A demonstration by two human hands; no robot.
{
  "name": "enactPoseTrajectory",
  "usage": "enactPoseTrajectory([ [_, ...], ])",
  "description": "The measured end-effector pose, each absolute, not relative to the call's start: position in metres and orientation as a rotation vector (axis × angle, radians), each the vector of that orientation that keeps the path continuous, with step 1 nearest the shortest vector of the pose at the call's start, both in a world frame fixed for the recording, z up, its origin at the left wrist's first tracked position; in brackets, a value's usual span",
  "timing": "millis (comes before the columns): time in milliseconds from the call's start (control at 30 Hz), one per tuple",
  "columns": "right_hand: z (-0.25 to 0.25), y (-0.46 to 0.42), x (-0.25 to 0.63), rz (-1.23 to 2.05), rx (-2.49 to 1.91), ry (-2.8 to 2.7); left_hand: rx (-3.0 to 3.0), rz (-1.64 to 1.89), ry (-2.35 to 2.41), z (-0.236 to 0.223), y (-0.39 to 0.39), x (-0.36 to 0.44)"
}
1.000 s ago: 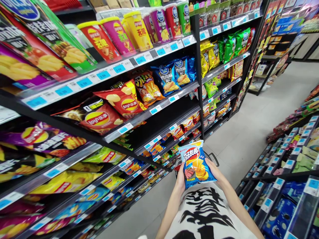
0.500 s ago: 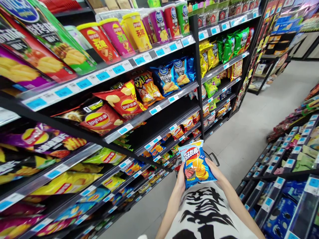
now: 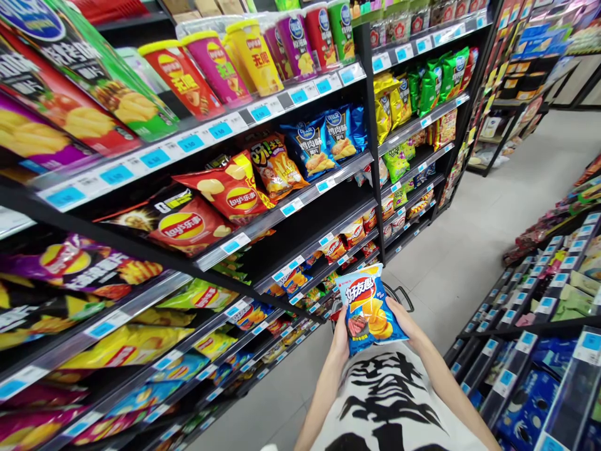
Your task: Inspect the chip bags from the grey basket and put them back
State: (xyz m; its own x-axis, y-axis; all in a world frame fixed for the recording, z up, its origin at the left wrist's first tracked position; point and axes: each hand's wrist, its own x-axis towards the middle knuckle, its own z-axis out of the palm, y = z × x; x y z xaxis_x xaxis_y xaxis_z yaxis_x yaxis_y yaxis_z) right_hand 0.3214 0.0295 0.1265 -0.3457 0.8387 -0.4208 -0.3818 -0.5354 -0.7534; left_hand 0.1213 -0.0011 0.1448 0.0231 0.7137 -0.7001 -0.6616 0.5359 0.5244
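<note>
Blue chip bag point(image 3: 369, 312) faces my camera at the front of the printed shirt point(image 3: 385, 398), its left edge grasped by the left hand point(image 3: 340, 331) and its right edge by the right hand point(image 3: 402, 321). Just beyond it I see a black handle point(image 3: 407, 298), with snack shelves point(image 3: 323, 186) to the left and grey floor point(image 3: 451, 235) ahead.
</note>
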Motion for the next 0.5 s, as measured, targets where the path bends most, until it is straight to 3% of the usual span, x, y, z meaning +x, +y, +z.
enactPoseTrajectory([
  [500, 0.1281, 0.0330, 0.3248, 1.960, -1.002, -0.680, 0.107, 1.130, 1.104, 0.1499, 0.0018, 0.1247],
])
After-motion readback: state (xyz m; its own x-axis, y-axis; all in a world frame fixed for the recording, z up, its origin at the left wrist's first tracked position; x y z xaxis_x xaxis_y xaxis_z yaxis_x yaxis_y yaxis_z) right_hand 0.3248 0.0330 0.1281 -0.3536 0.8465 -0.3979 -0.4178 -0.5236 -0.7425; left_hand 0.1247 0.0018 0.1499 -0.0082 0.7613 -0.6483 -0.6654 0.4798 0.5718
